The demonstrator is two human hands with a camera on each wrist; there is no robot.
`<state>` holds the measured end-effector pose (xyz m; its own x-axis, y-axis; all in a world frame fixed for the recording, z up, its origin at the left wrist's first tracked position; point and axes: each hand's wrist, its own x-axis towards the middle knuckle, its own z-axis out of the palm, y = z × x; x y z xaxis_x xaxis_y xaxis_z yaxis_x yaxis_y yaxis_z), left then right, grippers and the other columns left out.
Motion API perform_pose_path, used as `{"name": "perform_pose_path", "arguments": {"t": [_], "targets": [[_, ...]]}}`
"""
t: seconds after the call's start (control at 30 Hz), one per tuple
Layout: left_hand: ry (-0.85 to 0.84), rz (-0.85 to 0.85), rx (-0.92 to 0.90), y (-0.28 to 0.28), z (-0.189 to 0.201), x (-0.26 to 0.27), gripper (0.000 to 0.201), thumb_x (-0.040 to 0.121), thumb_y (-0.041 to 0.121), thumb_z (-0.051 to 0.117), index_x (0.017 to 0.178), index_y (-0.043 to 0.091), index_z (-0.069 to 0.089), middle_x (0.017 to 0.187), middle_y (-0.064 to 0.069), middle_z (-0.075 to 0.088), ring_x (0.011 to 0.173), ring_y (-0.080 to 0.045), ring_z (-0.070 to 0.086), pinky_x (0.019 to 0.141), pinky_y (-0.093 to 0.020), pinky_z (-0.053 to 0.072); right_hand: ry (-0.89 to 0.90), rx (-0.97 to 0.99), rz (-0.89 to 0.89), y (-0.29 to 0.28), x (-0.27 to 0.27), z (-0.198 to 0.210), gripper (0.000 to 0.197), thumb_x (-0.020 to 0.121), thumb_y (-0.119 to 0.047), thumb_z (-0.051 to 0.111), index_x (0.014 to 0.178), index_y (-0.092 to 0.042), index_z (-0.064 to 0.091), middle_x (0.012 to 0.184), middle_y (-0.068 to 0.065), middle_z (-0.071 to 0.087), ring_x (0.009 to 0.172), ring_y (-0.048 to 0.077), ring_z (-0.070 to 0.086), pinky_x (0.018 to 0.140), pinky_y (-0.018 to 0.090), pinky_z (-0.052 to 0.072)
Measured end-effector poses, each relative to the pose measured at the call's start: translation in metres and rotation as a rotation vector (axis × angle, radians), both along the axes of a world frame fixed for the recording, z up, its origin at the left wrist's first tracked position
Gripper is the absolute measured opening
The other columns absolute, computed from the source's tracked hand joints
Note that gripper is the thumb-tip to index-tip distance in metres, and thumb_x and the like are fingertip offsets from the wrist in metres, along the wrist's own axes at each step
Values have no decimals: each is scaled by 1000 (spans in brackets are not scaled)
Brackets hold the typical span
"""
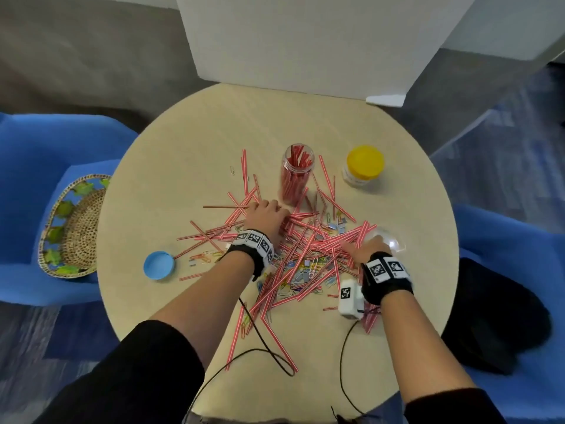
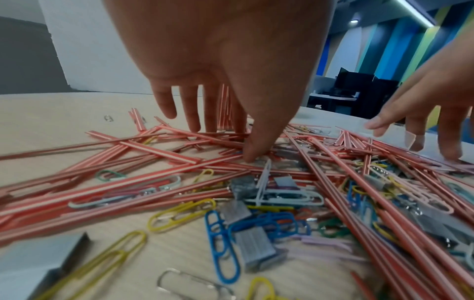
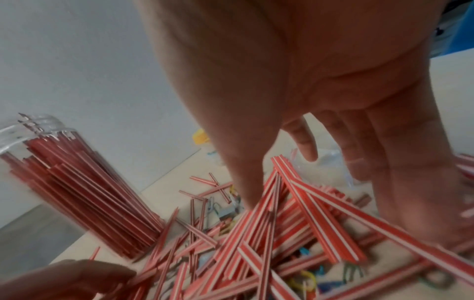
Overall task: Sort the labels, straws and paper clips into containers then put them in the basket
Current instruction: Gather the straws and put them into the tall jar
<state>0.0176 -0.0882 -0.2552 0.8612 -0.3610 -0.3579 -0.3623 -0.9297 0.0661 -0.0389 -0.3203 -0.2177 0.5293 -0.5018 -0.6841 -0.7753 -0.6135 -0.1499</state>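
A heap of red-and-white striped straws lies mid-table, mixed with coloured paper clips and small grey blocks. A clear jar stands upright behind the heap, partly filled with straws. My left hand is spread on the heap's far left side, its straight fingertips touching straws. My right hand reaches down onto the heap's right side, fingers spread, beside a clear container. In the right wrist view its thumb touches the straws. Neither hand holds anything.
A yellow-lidded jar stands at the back right. A blue lid lies at the front left of the table. A woven basket sits on a blue chair to the left. A white wall panel stands behind the table.
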Motion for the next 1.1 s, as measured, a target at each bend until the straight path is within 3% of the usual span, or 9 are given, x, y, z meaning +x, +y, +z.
{"name": "perform_pose_path", "arguments": {"t": [0.1, 0.2, 0.27, 0.33, 0.4, 0.6, 0.8, 1.0, 1.1], "targets": [[-47, -19, 8, -2, 1, 0, 41, 85, 29, 65, 125, 26, 55, 121, -2, 56, 118, -26, 50, 109, -46, 33, 35, -82, 72, -7, 2, 8, 85, 90, -46, 66, 150, -3, 24, 145, 21, 45, 126, 37, 52, 97, 40, 47], [-52, -50, -2, -2, 2, 1, 31, 90, 32, 62, 119, 24, 59, 115, -2, 58, 112, -24, 53, 106, -43, 37, -50, -255, 255, -10, 5, 17, 56, 87, -24, 71, 135, -9, 47, 131, 17, 53, 115, 35, 56, 89, 38, 49], [-24, -69, -12, -3, 4, 2, 27, 92, 32, 60, 117, 22, 61, 110, -3, 59, 106, -24, 56, 101, -41, 42, -122, -279, 493, -6, 10, 12, 57, 80, -11, 74, 132, -15, 51, 130, 11, 49, 117, 31, 53, 96, 39, 49], [8, -63, -29, -3, 7, 4, 21, 95, 26, 57, 113, 19, 65, 105, -5, 59, 97, -25, 58, 91, -39, 49, -151, -251, 764, 4, 12, 2, 68, 75, -9, 78, 135, -20, 49, 136, 7, 46, 125, 27, 46, 105, 40, 45], [51, -46, -33, -2, 11, 5, 19, 95, 18, 57, 110, 16, 68, 104, -7, 57, 92, -27, 61, 83, -39, 54, -142, -258, 909, 12, 12, -5, 69, 74, -7, 78, 135, -22, 50, 142, 6, 45, 130, 27, 43, 108, 41, 43], [100, -42, -16, 7, 22, 11, 18, 95, 16, 58, 110, 14, 68, 100, -7, 61, 88, -27, 64, 79, -38, 55, -215, -317, 1037, 13, 13, -16, 39, 84, -5, 67, 120, -20, 61, 127, 5, 58, 115, 24, 55, 94, 39, 53], [80, 14, -49, 17, 34, 13, 22, 98, 7, 48, 110, 13, 64, 93, -9, 69, 84, -29, 66, 73, -36, 55, -182, -395, 1215, 13, 19, -9, 26, 90, -4, 58, 113, -16, 64, 111, 6, 62, 102, 25, 59, 85, 36, 53], [61, 293, -407, 31, 46, 11, 20, 97, 20, 57, 105, 13, 73, 79, -4, 70, 72, -21, 64, 72, -30, 53, -184, -314, 1077, 7, 25, 0, 15, 92, -17, 62, 102, -21, 72, 92, 2, 68, 80, 21, 65, 80, 36, 58], [123, 409, -585, 35, 53, 4, 20, 90, 15, 67, 108, 12, 74, 86, -5, 75, 78, -18, 70, 80, -32, 57, -315, -222, 996, 3, 25, 20, 21, 95, -29, 59, 113, -28, 72, 88, 0, 71, 79, 20, 64, 77, 33, 55]]}}
